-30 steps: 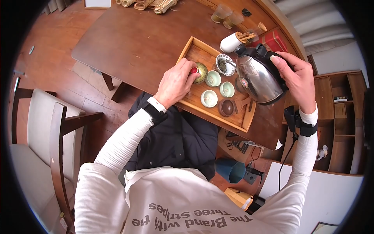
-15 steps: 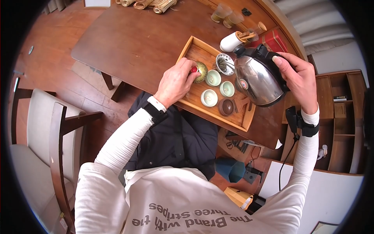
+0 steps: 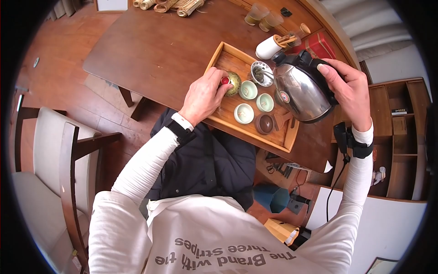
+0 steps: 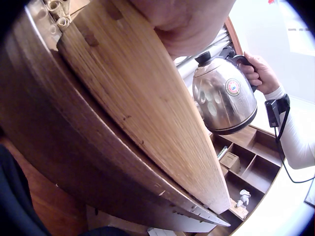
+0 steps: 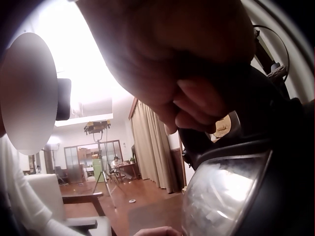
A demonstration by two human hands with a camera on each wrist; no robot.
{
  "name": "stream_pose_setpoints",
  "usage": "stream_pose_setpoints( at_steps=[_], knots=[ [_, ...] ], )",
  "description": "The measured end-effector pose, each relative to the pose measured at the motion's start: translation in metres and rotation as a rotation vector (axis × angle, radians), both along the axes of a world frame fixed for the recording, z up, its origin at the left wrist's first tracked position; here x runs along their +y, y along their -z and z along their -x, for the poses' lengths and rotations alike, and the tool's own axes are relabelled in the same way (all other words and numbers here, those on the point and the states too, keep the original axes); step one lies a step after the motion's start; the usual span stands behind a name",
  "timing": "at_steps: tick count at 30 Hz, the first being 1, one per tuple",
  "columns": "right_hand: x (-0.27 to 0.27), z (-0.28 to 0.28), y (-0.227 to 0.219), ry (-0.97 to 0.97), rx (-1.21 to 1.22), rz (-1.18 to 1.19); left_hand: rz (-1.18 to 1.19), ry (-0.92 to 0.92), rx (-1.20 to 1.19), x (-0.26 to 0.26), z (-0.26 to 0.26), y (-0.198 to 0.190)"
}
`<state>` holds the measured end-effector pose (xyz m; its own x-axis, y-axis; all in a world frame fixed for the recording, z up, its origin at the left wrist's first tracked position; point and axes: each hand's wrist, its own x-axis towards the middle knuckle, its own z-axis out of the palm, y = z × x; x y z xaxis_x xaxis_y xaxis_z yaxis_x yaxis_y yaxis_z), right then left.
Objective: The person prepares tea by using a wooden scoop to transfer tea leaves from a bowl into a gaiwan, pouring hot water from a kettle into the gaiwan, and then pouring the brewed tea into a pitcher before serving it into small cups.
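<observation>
My right hand (image 3: 347, 89) grips the black handle of a steel electric kettle (image 3: 303, 91), tilted with its spout end close to a patterned bowl (image 3: 256, 69) holding dark tea leaves. A thin pale streak lies between bowl and kettle. My left hand (image 3: 202, 97) pinches a small red-centred round piece, like a lid (image 3: 225, 80), at the edge of a mottled yellow-green round pot (image 3: 235, 85). Beside these stand pale green cups (image 3: 247, 90) and a brown cup (image 3: 263, 123), all on a wooden tray (image 3: 248, 134). In the left wrist view the tray's side hides the cups.
The tray reaches the near edge of the brown table (image 3: 150, 50). Behind it stand a white holder with wooden tools (image 3: 269, 47), a red box (image 3: 319, 45) and glass cups (image 3: 256, 13). Bamboo rolls (image 3: 187, 7) lie at the far edge. A chair (image 3: 54, 150) stands at left.
The kettle shifts slightly and stays tilted beside the bowl. My left hand keeps its pinch on the red-centred piece, and the head view has moved a little.
</observation>
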<state>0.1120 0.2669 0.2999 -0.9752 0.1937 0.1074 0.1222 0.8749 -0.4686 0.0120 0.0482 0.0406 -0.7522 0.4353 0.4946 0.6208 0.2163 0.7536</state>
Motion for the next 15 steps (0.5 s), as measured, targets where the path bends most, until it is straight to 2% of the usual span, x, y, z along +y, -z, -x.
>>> stream_pose_setpoints(
  at_steps=[7, 15],
  knots=[
    [-0.0001, 0.0027, -0.0009, -0.106, 0.008, -0.108, -0.010, 0.000, 0.007, 0.0001, 0.0008, 0.0000],
    [-0.0004, 0.0050, 0.0019, -0.091, 0.022, -0.133, -0.027, -0.016, 0.027, 0.0019, 0.0014, 0.0021]
  ],
)
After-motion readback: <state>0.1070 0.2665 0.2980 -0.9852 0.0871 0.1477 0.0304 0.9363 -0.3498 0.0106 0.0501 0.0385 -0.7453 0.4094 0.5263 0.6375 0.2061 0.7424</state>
